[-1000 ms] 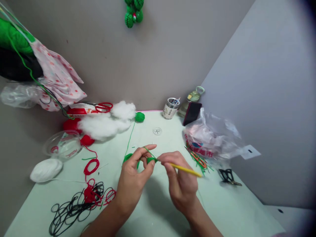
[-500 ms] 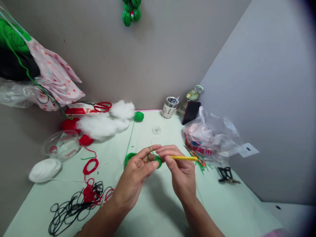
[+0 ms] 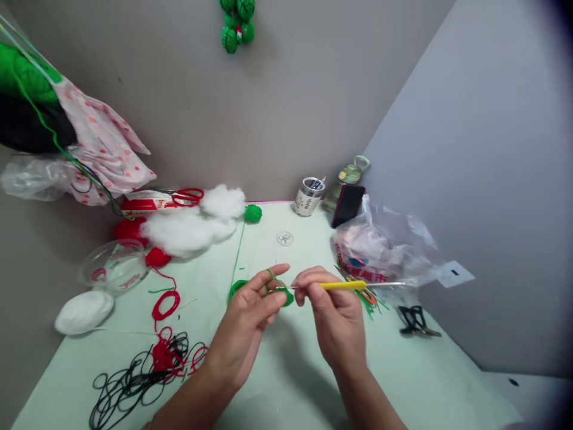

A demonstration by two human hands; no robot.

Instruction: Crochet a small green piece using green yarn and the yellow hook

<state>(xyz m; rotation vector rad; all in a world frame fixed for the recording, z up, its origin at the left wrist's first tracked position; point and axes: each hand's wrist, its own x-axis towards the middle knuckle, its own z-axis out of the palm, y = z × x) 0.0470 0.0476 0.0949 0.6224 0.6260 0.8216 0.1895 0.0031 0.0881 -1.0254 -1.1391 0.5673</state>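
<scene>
Between the thumb and fingers of my left hand is a small green crochet piece, with green yarn looped over the raised index finger. My right hand grips a crochet hook by its yellow handle. The hook's thin metal tip points left and reaches the green piece; whether it passes through a stitch is too small to tell. Behind my left hand lies more green yarn, partly hidden. A strand runs back from there to a small green ball.
White stuffing, red-handled scissors, a clear plastic bowl and white yarn sit left. Tangled black cord lies nearer. On the right are a plastic bag, a phone, a pen tin and a black clip.
My right hand has shifted slightly right, away from my left hand, drawing the hook with it. More of the hook's metal tip shows now. The whole view has tilted a little.
</scene>
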